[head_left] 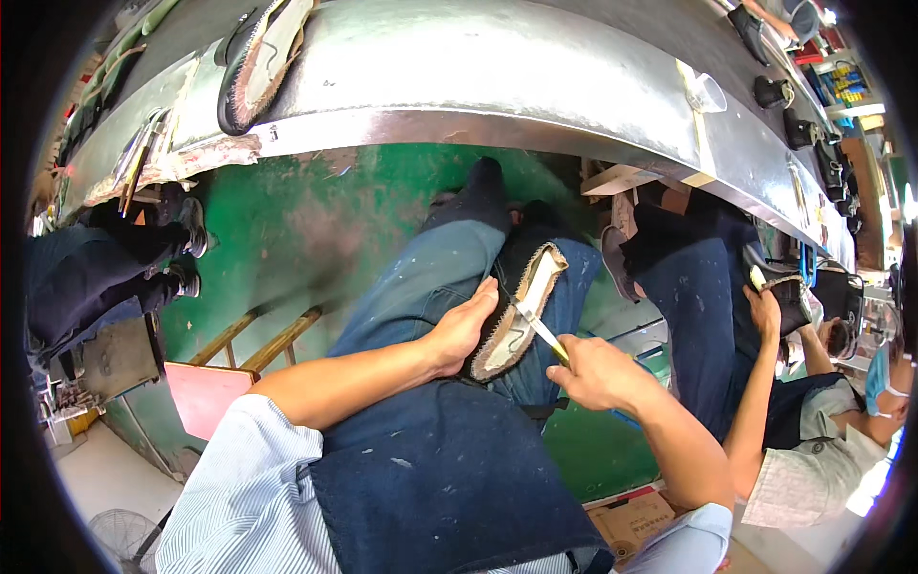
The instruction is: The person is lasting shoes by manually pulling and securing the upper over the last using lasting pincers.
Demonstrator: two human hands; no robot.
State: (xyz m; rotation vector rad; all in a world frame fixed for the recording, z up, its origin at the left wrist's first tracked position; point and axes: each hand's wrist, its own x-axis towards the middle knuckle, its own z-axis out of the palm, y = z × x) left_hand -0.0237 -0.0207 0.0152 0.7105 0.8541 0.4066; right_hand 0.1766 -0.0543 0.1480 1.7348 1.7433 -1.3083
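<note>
A black shoe (505, 350) lies bottom side up across my thighs. A jagged, pale edge runs round its light insole. My left hand (466, 331) is wrapped against the shoe's left side, steadying it, with some fingers hidden behind the shoe. In my right hand (601, 373) is a knife (541, 331) with a yellow-green handle, gripped in a fist. The blade points up and left, and its tip meets the middle of the shoe's bottom.
A metal-edged workbench (430, 72) curves across the far side, bearing another upturned shoe (260, 72) and a clear cup (707, 93). A pink-topped stool (212, 394) stands left. Close on my right, a co-worker's hand (765, 311) is beside a dark shoe. A cardboard box (633, 524) sits low right.
</note>
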